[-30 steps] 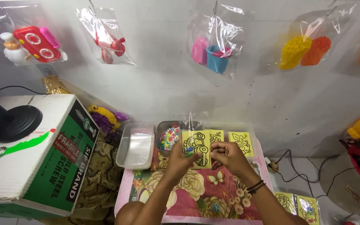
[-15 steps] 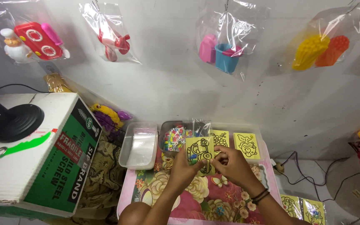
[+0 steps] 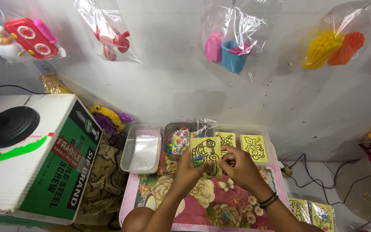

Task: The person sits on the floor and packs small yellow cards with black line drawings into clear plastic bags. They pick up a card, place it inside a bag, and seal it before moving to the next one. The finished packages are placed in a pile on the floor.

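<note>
My left hand [image 3: 188,172] and my right hand [image 3: 238,169] hold a yellow card [image 3: 204,151] printed with a black outline drawing, upright over the floral table [image 3: 177,202]. The left hand grips its lower left edge, while the right hand pinches its right side. Just behind, two more yellow cards [image 3: 254,147] lie in a clear tray, and a tray of small colourful pieces [image 3: 178,140] stands left of them.
A clear tray of plastic bags [image 3: 142,149] sits at the table's back left. A white and green cardboard box [image 3: 44,159] with a black lamp base [image 3: 9,126] stands left. Bagged toys [image 3: 230,49] hang on the wall. More yellow cards [image 3: 312,212] lie lower right.
Both hands have stayed together on the yellow card, lifting it slightly. The camera has tilted a little, shifting the scene downward in view.
</note>
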